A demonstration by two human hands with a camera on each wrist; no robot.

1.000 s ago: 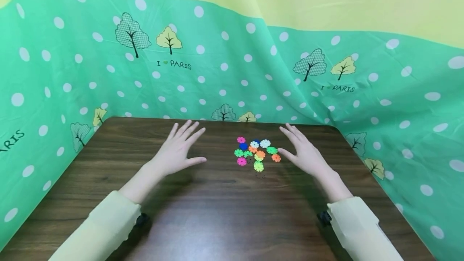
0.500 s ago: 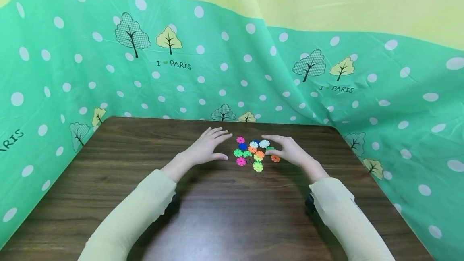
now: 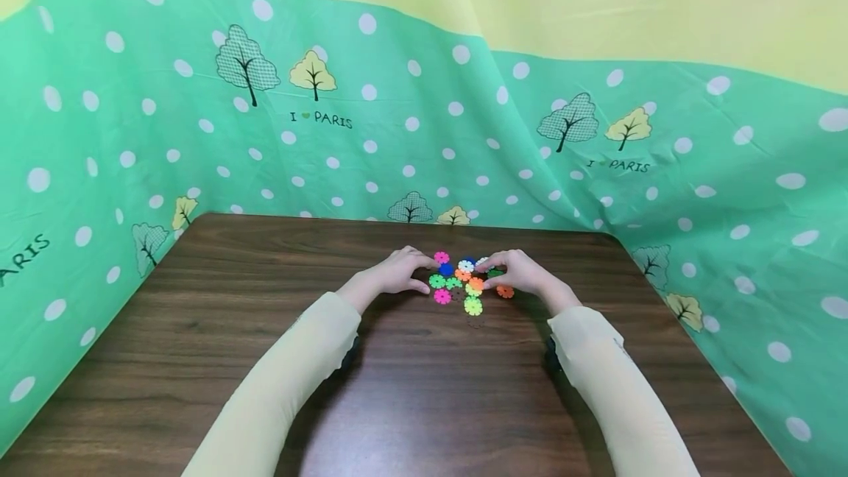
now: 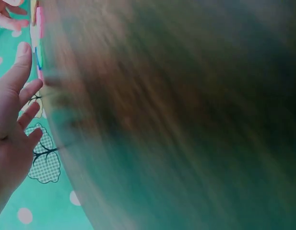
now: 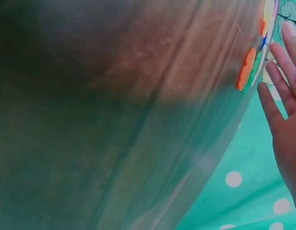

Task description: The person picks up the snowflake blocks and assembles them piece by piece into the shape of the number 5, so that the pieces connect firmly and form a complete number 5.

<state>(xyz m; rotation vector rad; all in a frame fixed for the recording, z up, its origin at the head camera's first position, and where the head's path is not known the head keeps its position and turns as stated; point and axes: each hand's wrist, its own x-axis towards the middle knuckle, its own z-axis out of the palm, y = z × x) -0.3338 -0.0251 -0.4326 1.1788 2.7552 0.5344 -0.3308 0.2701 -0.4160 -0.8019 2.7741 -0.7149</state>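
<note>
On either side of a loose patch of notched plastic discs (image 3: 463,275), the left hand (image 3: 397,271) and right hand (image 3: 523,271) face each other, thumbs apart from fingers, neither holding anything I can see. So the patch lies between them, seemingly longer from hand to hand than away from the person, though the slant makes that uncertain. The right hand looks nearer: its fingers and thumb reach over that side, with an orange disc (image 3: 505,292) just below its palm. The left fingertips come right up to a pink disc (image 3: 441,258); whether they touch, I can't tell. Beyond both hands, the wooden table (image 3: 298,238) meets a green curtain (image 3: 371,168).
</note>
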